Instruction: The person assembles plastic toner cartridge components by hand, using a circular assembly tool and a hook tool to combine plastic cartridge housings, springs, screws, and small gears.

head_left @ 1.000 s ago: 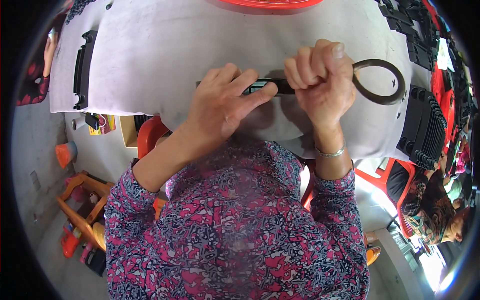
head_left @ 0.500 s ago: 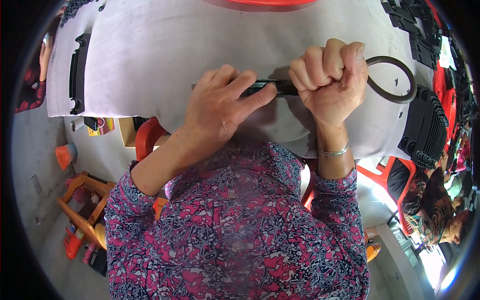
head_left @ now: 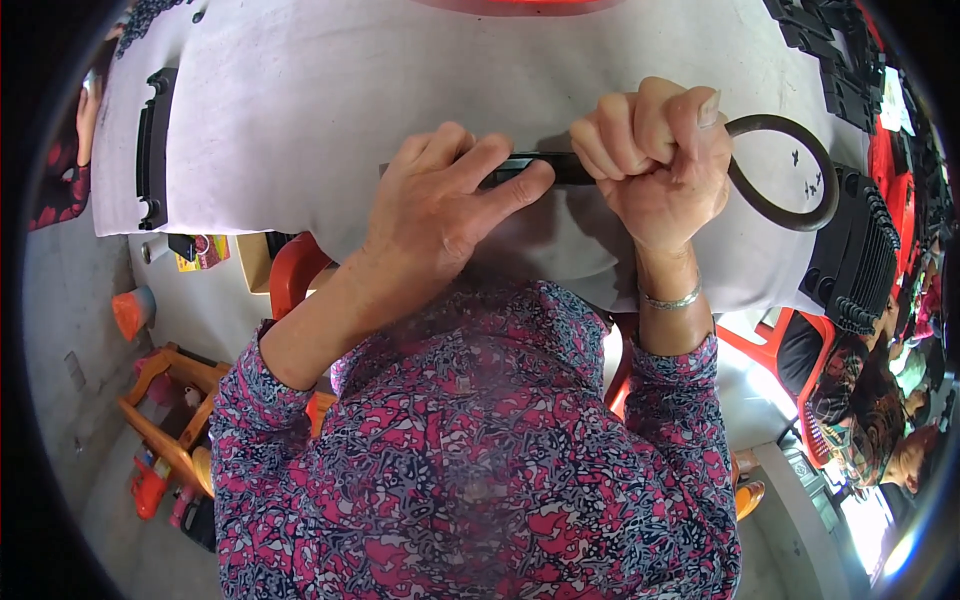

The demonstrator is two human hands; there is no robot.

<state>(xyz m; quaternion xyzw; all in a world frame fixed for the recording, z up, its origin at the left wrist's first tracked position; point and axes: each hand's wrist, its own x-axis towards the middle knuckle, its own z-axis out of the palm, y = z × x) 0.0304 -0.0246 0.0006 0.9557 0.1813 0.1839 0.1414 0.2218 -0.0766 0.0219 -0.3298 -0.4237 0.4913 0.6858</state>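
Black strip (head_left: 516, 166) inside near table edge (head_left: 225, 222)

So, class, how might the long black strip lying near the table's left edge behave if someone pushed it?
The long black strip would probably slide rather than roll, since it looks long and flattish on the pale cloth. It may be light for its size, being slim. Its jutting ends might snag.

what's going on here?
The person's left hand grips a slim black part over the cloth-covered table. The right hand is closed around a dark ring-handled tool, its loop sticking out to the right. Whether they touch is hidden. Ribbed black parts sit at the right edge.
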